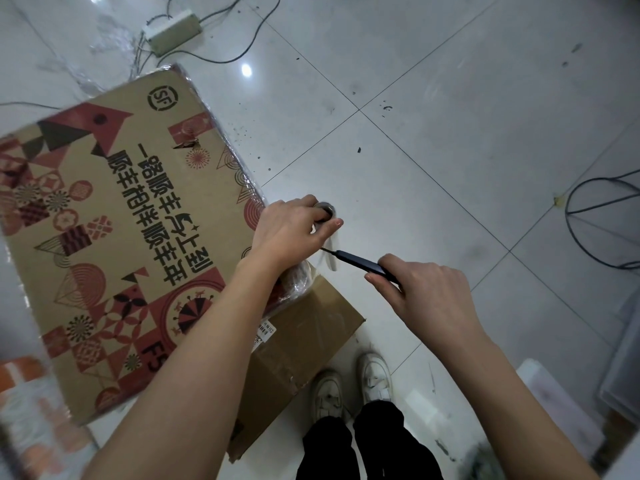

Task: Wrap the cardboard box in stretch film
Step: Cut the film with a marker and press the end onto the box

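Here, in the head view, the printed cardboard box (114,237) stands on the floor (450,133), film (298,278) bunched at its near corner. The left hand (291,230) grips the film roll (325,211); the right hand (426,292) clasps a cutter (360,262). The film looks thin, clingy and easily torn, so keep it taut by the roll.

head cam: on my head, wide-angle | faces steeply down at the tiled floor (450,98) and my shoes (349,386) | near: my forearms fill the lower frame | single view
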Motion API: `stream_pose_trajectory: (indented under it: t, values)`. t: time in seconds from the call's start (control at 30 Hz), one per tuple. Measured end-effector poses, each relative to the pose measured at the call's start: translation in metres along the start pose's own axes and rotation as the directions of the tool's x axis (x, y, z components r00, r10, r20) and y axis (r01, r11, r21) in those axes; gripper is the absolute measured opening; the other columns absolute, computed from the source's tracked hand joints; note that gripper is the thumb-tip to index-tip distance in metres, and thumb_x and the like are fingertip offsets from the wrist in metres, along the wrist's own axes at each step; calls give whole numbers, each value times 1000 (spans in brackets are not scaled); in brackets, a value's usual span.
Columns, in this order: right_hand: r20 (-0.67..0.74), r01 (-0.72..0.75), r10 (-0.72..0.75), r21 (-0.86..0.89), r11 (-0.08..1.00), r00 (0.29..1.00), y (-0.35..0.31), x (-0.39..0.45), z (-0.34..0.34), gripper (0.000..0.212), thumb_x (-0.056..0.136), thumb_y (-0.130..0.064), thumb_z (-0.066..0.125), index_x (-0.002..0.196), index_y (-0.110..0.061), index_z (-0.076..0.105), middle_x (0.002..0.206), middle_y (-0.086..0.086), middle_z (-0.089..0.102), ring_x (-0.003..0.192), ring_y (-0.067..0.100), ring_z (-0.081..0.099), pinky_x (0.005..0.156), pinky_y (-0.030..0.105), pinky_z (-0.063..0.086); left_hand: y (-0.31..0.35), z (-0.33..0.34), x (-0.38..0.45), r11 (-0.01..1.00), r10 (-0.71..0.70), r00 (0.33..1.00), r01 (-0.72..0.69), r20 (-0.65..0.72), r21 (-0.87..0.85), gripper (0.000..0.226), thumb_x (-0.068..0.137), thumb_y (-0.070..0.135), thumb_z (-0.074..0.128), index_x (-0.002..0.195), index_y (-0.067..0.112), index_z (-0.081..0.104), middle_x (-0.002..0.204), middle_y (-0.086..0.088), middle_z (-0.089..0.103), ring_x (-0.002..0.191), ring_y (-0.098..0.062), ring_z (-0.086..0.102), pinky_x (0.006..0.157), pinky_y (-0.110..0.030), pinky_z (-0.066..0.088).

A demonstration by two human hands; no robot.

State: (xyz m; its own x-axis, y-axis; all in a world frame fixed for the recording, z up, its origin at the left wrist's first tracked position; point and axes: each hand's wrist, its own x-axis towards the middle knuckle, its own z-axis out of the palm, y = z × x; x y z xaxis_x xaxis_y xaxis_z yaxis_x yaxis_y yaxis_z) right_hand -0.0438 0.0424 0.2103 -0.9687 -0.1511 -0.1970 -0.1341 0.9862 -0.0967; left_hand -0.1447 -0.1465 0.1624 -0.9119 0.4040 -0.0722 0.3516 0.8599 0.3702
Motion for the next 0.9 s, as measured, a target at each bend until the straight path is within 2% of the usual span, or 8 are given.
stream_pose_trajectory:
  t: [0.07, 0.27, 0.4, 0.57, 0.73, 0.9]
  values:
    - [-35, 24, -23, 21, 1000, 999, -5, 4, -5, 33, 92, -49, 45, 84, -19, 56, 50, -7, 35, 44, 25, 37, 44, 21, 8, 1, 0, 0, 1000, -8, 1000, 8, 0, -4, 41, 95, 50, 41, 94, 22, 72, 85, 6, 58, 71, -14, 52, 63, -28, 24]
    - [6, 60, -60, -34, 998, 998, -13, 19, -9, 31, 96, -52, 35, 95, -25, 52, 59, -6, 39, 53, 23, 35, 45, 27, 11, 2, 0, 0, 999, -31, 1000, 31, -5, -10, 41, 95, 51, 42, 90, 24, 72, 83, 6, 58, 75, -17, 56, 63, -29, 23]
    - [61, 77, -74, -38, 996, 995, -18, 25, -8, 32, 96, -52, 33, 100, -26, 51, 63, -4, 39, 59, 23, 38, 51, 30, 21, 1, -1, 0, 999, -35, 999, 35, -15, -17, 40, 95, 51, 43, 90, 24, 72, 82, 6, 58, 75, -17, 55, 63, -29, 23]
    - [102, 61, -54, -61, 996, 993, -6, 13, -12, 32, 95, -54, 33, 97, -29, 52, 55, -8, 29, 57, 21, 37, 45, 28, 13, 0, 0, -1, 1000, -23, 1000, 22, -11, -16, 41, 95, 51, 41, 91, 24, 72, 84, 6, 58, 75, -16, 54, 64, -28, 23]
    - [88, 40, -32, -92, 995, 996, 4, 2, -16, 37, 94, -57, 25, 97, -29, 50, 61, -7, 45, 56, 20, 41, 45, 28, 16, 0, 1, 1, 1000, -20, 1000, 20, -2, -3, 41, 95, 52, 41, 90, 25, 72, 85, 6, 59, 76, -15, 54, 65, -28, 23]
    - [50, 63, -62, -23, 998, 997, -11, 14, -14, 35, 95, -55, 30, 97, -28, 53, 61, -6, 41, 56, 22, 38, 45, 27, 12, 1, 1, 0, 1000, -29, 1000, 29, -1, -10, 40, 95, 52, 42, 89, 26, 72, 84, 6, 59, 77, -17, 56, 64, -29, 24]
